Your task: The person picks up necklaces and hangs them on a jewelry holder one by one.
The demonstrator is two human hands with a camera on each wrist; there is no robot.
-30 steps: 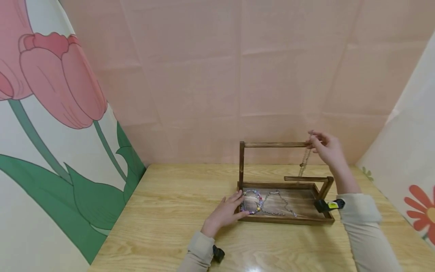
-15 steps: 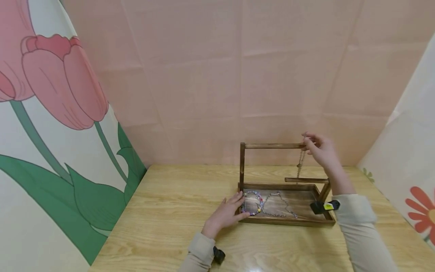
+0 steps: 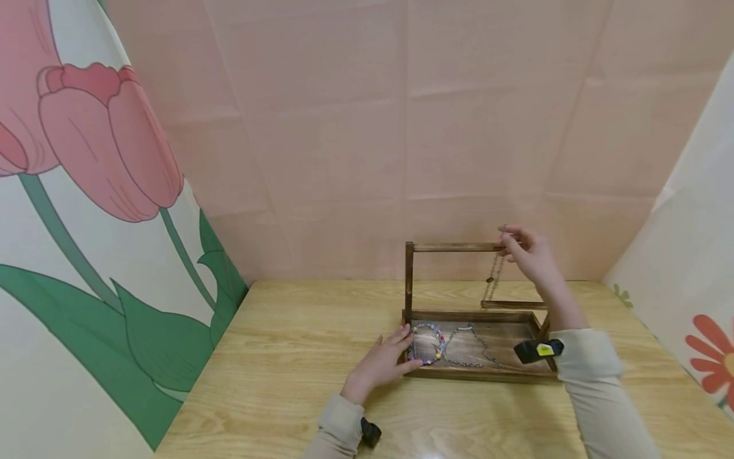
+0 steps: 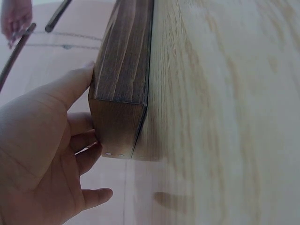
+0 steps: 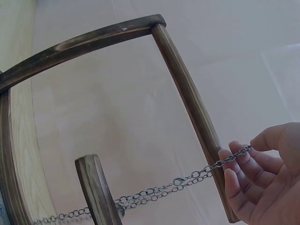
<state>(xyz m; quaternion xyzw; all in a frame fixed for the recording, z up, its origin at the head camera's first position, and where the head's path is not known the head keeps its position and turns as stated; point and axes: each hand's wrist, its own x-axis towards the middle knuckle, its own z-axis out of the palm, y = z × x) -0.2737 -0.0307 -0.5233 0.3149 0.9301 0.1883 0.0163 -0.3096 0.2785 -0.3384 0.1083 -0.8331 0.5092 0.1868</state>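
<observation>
A wooden jewelry stand has a tray base [image 3: 482, 377], a tall upper bar [image 3: 453, 247] and a shorter lower bar [image 3: 510, 305]. My right hand [image 3: 530, 255] pinches a metal chain necklace [image 5: 192, 176] between thumb and fingers beside the upper bar's free end. Its doubled strands hang past that bar toward the tip of the lower bar; in the right wrist view they pass behind the lower bar, and a lobster clasp shows. My left hand [image 3: 378, 363] rests at the tray's front left corner, thumb on the front rim and fingers against the left end.
Inside the tray lie a colorful beaded strand [image 3: 442, 341] near the left end and a silvery chain [image 3: 463, 364] in the middle. The stand is on a light wood table [image 3: 287, 382], with a pink cloth backdrop [image 3: 344, 159] behind it.
My right hand has moved left along the upper bar, carrying the chain necklace with it; the strands now slant toward the lower bar's tip. My left hand stays at the tray corner.
</observation>
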